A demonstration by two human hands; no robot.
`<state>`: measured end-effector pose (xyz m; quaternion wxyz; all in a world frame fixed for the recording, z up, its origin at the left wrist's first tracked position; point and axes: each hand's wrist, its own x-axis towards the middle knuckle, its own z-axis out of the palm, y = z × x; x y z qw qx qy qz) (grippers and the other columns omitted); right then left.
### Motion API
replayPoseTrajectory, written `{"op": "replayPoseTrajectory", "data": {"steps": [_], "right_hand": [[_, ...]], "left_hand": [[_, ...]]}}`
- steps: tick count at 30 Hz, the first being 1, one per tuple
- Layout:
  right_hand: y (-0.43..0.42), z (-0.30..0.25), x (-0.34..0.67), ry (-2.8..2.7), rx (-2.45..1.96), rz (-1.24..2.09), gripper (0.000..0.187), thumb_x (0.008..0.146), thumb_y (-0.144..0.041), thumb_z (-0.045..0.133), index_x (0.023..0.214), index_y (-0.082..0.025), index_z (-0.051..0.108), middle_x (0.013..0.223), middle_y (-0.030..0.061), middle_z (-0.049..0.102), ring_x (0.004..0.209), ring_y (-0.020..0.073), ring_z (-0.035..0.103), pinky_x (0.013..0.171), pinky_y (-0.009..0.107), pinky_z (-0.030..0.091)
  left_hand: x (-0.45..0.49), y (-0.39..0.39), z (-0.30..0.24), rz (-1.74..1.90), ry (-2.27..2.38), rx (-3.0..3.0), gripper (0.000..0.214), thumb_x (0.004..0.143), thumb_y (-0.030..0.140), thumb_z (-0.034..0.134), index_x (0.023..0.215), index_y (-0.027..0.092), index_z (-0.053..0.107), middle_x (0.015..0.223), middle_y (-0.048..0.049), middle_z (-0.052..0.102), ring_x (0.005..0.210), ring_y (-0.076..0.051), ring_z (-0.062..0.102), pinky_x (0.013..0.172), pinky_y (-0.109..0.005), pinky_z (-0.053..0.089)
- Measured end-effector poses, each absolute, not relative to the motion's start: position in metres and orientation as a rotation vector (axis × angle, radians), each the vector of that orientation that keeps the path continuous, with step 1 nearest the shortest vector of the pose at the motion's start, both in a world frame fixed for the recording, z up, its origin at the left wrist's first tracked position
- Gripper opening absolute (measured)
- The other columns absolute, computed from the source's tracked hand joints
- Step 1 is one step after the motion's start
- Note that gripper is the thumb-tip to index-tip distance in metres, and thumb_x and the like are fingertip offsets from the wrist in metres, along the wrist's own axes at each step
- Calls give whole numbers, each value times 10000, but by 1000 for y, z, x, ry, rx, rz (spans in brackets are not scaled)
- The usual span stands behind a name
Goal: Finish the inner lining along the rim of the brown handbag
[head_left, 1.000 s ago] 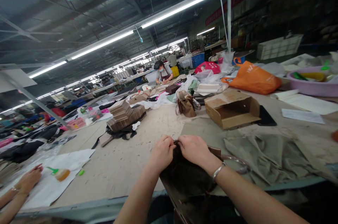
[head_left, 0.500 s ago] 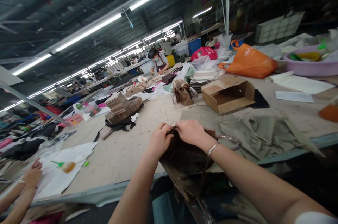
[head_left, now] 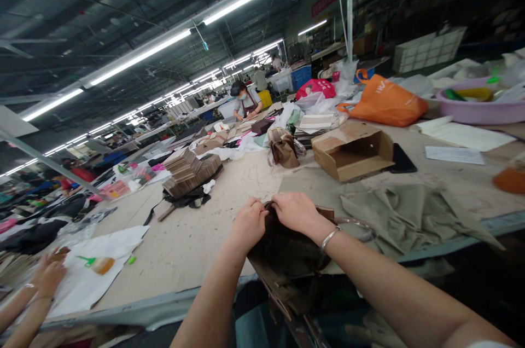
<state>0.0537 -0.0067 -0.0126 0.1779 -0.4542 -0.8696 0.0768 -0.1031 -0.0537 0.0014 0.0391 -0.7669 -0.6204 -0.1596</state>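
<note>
A dark brown bag lies at the near edge of the long work table, partly hanging over it. My left hand and my right hand are side by side on its top edge, both with fingers curled and pinching the dark material. A silver bangle sits on my right wrist. A curved clear handle shows just right of my right hand.
Olive cloth lies crumpled to the right, an open cardboard box behind it. A stack of brown pieces and a small brown bag stand farther back. Another person's hands rest by white paper at left.
My hands stay pinched on the bag's top edge, closing slightly together. The other person's hands at the left have shifted a little. The view has tilted slightly.
</note>
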Motion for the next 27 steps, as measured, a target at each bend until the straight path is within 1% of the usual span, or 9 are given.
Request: {"op": "replayPoseTrajectory", "data": {"steps": [3,7,12,17,19,24,27], "right_hand": [[-8,-11,53,-2463,-1289,243,315,912,-321,325,916,-214,621,933,71,665,862,207,602,698,302,385],[-7,-9,53,-2481,-1315,277,336,923,-328,312,943,-216,628,961,77,663,886,204,596,728,305,387],[-2,-9,58,-2528,-1226,259,348,924,-388,333,976,-238,643,964,65,669,904,201,592,748,300,387],[2,-8,62,-2545,-1096,282,333,913,-428,368,1091,-313,625,1026,25,667,948,202,586,774,305,395],[3,-7,60,-2546,-1107,287,333,912,-434,373,1105,-322,621,1040,21,665,945,201,588,773,305,398],[2,-5,49,-2535,-1179,216,377,933,-422,333,979,-240,660,965,65,679,891,202,605,740,299,395],[2,-3,42,-2540,-1170,141,354,934,-354,343,895,-199,659,902,85,685,858,206,611,790,326,378]], "left_hand": [[-102,-51,2,-532,-1972,-2294,104,809,147,508,716,169,549,785,-35,586,769,-160,557,715,-275,423],[-99,-46,1,-513,-2124,-2171,149,796,178,512,656,168,561,705,-35,589,702,-164,554,670,-279,398],[-97,-41,0,-475,-2157,-2082,164,799,217,501,666,163,581,716,-56,596,695,-179,558,646,-287,387],[-98,-39,-2,-451,-2160,-2066,165,801,214,488,672,163,579,723,-57,587,691,-181,559,637,-287,392],[-98,-38,-2,-454,-2160,-2066,150,794,194,487,677,161,575,729,-59,584,695,-183,561,639,-290,396],[-99,-36,-2,-464,-2167,-2059,140,784,146,474,673,161,556,733,-62,572,713,-183,562,659,-294,409],[-101,-34,-2,-473,-2174,-2057,134,778,142,481,660,167,541,729,-59,563,707,-185,558,656,-297,410]]}}
